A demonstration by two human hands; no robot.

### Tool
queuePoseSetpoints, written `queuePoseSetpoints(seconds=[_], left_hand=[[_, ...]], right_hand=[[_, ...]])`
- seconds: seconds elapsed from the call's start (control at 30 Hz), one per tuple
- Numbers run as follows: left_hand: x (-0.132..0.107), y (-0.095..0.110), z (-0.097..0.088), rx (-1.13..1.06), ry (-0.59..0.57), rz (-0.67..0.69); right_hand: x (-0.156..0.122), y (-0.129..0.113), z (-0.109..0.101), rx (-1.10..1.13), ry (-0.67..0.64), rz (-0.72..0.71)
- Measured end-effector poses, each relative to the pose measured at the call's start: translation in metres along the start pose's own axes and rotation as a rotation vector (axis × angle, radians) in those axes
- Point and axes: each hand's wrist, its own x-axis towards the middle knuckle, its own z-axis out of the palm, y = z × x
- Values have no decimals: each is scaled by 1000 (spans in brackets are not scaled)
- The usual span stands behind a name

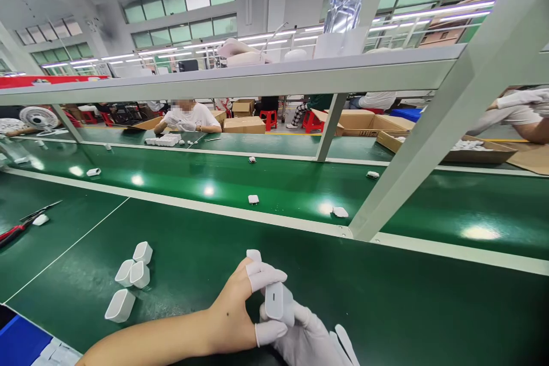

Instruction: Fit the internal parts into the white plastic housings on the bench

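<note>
A white charger [278, 302] with a small slot in its end face is held between my two hands above the green bench. My left hand [234, 311], with white finger cots on its fingers and thumb, spans the charger, fingers at the top and thumb below. My right hand [306, 340], in a white glove, grips it from behind and below; part of its fingers is hidden. Just beyond my left knuckles shows a small white piece [253, 254]; I cannot tell what it is. Left of my hands, several open white charger shells [120, 305] stand on the bench.
Red-handled pliers [17, 231] lie at far left beside a small white part [40, 219]. A blue bin [23, 340] sits at lower left. Behind a pale rail, a green conveyor belt [206, 174] carries scattered white parts. A slanted post [412, 143] rises at right. Co-workers [201, 117] sit opposite.
</note>
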Motion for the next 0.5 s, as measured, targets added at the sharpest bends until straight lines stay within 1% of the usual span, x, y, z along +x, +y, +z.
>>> queuePoseSetpoints(seconds=[0.07,0.13,0.2,0.27,0.3,0.33,0.37,0.43,0.5], left_hand=[[-3,-5,-2,-39,8,-100],[-8,-13,-1,-115,19,-215],[-13,-21,2,-294,6,-326],[-17,-28,6,-513,-33,-416],[-19,-29,7,-584,-54,-439],[-21,-29,8,-597,-67,-445],[-21,-27,8,-547,-71,-430],[-21,-20,6,-348,-55,-360],[-18,-9,2,-198,-38,-268]], right_hand=[[-1,-2,3,-62,71,-67],[-2,-6,6,-179,196,-147],[-1,-10,6,-320,290,-202],[2,-13,3,-441,300,-231],[3,-14,0,-488,294,-238],[4,-15,-2,-528,287,-240],[4,-16,-3,-564,283,-241],[2,-15,-3,-645,289,-239],[-5,-15,4,-772,292,-241]])
